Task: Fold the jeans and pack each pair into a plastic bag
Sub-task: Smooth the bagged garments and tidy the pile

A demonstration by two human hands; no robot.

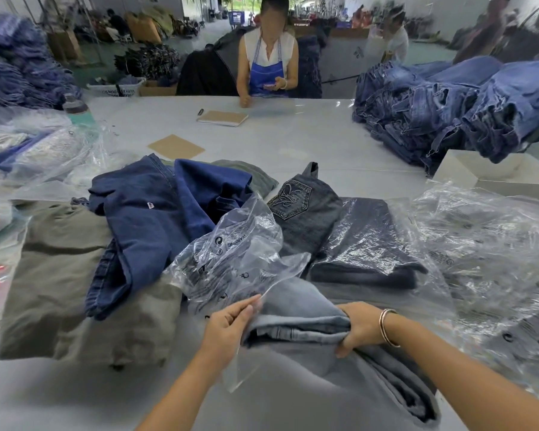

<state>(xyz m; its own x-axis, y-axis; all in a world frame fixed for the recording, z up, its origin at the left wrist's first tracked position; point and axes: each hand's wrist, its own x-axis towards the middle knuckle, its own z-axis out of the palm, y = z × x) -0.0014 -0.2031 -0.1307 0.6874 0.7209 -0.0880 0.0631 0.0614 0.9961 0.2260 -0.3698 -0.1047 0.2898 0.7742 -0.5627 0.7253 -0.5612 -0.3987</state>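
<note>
Lower centre of frame, left to right: left hand (231,321) pinches the mouth edge of the plastic bag (231,256); folded light jeans (299,325) lie between the hands; right hand (360,326) clamps their folded edge. Bare table (308,135) lies beyond.

Soft, even daylight fills the scene, brightest at the far open doorway (243,7), which looks washed out. The white worktop (293,132) reflects a pale sheen and carries only faint shadows under the clothes. Glare streaks the crumpled plastic bags (479,231) on the right and those on the left. The wide lens bends and smears the edges: the far-left pile of jeans (16,63) is blurred, and the near corners go soft.
</note>
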